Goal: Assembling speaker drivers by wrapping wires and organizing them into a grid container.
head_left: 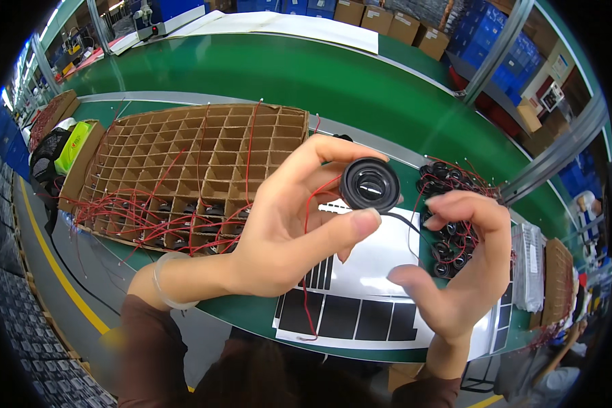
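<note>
My left hand (289,228) grips a small round black speaker (370,185) by its rim, between thumb and fingers. The cone side faces up toward me. A red wire (307,272) hangs from it past my left palm, and a dark wire (404,221) runs off toward the right. My right hand (459,268) hovers beside the speaker, apart from it, with thumb and fingers spread and nothing visible between them. Behind the right hand lies a pile of similar black speakers (449,178) with tangled red wires, partly hidden by the fingers.
At left, a cardboard divider box (214,136) holds several wired speakers in its near cells. White sheets with black blocks (360,317) lie on the green table below my hands. A green conveyor belt (251,68) runs behind. Clear plastic trays (528,265) stand at right.
</note>
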A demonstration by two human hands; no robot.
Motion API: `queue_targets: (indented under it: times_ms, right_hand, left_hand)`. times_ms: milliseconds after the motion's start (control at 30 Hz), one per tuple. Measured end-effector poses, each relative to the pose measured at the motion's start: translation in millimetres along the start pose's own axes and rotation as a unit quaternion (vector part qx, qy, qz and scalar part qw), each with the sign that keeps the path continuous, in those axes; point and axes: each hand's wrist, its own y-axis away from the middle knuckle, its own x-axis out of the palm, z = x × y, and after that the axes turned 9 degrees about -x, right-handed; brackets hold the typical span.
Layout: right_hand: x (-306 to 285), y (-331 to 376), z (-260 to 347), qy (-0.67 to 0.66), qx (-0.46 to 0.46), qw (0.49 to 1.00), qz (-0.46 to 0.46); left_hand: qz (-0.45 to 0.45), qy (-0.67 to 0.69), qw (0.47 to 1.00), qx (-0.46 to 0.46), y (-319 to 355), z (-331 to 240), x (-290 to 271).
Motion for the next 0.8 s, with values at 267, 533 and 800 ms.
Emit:
queue_targets:
  times_ms: [267, 533, 800]
  right_hand:
    - [-0.9, 1.4, 6.4, -0.018, -0.021, 0.998, -0.048]
    - [1.6, 0.6, 2.0, -0.047, -0.055, 0.995, -0.068]
    - [-2.7, 0.4, 3.6, -0.052, -0.092, 0.994, -0.016]
  left_hand:
    - [0.025, -0.008, 0.999, -0.024, -1.4, -5.5, 0.5]
    - [0.024, -0.012, 1.000, -0.005, -4.2, 0.4, -3.4]
    - [0.054, 0.021, 0.996, -0.065, -1.0, -7.9, -3.9]
